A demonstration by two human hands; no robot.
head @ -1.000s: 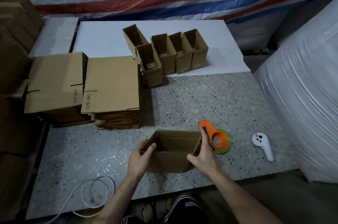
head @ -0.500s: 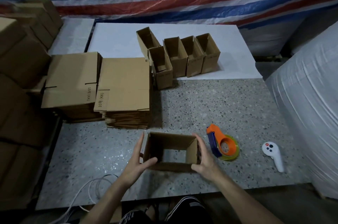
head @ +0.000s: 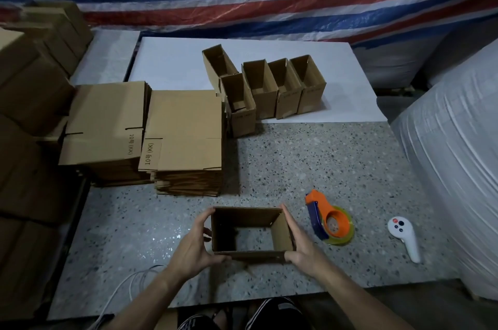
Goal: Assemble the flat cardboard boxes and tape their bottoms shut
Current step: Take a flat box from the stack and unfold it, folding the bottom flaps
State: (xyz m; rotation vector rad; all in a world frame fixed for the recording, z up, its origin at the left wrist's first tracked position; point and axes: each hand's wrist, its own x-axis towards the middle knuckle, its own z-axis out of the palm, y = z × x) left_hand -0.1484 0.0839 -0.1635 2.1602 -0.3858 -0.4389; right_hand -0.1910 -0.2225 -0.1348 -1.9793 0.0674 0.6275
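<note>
While the left grip (head: 192, 246) and right grip (head: 301, 246) clasp the brown cardboard box (head: 248, 218), uneven squeezing could skew its walls.

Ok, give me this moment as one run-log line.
step: box held square | left hand: grips left wall | right hand: grips right wall | bottom: open, untaped | tape dispenser: on table, right of box, untouched

Ahead on your left, the top sheet of the left flat stack (head: 105, 125) and of the right flat stack (head: 186, 127) each reads "10호 (KK)", printed sideways. Small print on the assembled boxes (head: 244, 119) is too small to read.
</note>
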